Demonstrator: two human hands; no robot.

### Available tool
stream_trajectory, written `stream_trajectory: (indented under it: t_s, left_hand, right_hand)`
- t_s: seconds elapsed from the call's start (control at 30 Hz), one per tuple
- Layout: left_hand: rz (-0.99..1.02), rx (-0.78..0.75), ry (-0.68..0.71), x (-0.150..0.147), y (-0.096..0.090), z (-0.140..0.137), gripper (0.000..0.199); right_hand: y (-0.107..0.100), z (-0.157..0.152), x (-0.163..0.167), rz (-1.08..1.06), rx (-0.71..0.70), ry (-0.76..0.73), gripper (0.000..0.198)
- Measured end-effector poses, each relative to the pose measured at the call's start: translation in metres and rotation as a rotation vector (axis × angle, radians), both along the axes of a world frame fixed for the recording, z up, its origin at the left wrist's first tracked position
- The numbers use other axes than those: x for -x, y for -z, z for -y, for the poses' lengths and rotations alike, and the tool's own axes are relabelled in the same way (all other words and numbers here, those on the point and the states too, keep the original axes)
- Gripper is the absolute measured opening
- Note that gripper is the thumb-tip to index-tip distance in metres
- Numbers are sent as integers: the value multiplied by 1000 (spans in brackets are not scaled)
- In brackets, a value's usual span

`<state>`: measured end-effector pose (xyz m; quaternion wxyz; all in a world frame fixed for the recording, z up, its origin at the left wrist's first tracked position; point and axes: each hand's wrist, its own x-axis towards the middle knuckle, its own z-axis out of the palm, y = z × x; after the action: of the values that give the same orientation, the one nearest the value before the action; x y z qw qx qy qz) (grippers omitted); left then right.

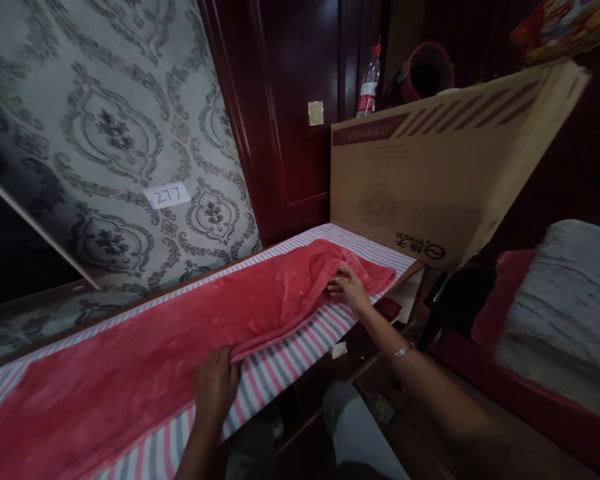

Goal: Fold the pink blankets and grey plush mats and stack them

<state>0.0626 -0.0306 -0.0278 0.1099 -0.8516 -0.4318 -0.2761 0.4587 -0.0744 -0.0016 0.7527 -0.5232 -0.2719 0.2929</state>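
Observation:
A red plush blanket [220,303] lies in a long folded strip over a striped cloth [265,373] in pink, grey and white. At the blanket's near edge, around its middle, is my left hand [216,381], closed on the fabric with its fingertips partly hidden. Further right, my right hand [346,288] has its fingers bent around the edge close to the right end, where the fabric is bunched and raised in folds. A bracelet [403,350] circles my right wrist.
A large cardboard box [430,167] stands at the table's right end. Behind it are a plastic bottle [369,83] and a dark red door [290,133]. Patterned wallpaper [115,127] carries a "277" label [167,195]. A grey folded blanket [570,300] lies at right.

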Motion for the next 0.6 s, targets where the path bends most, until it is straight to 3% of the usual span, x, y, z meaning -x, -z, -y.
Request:
stream_trajectory:
  t_s: [0.1,0.2,0.4,0.6]
  left_hand:
    - [-4,9,-13,0,-1,1,26]
    - [0,16,-11,0,-1,2,26]
    - [-9,41,-37,-1,0,1,26]
    - [-12,24,-48,-2,1,0,27]
  right_hand:
    - [-27,-25,-14,146,-92,-66,64]
    - [-38,-39,-24,289,-160,-121,59]
    - [-4,-23,-32,254,-64,-1,30]
    - [17,-8,-35,213,46,104,40]
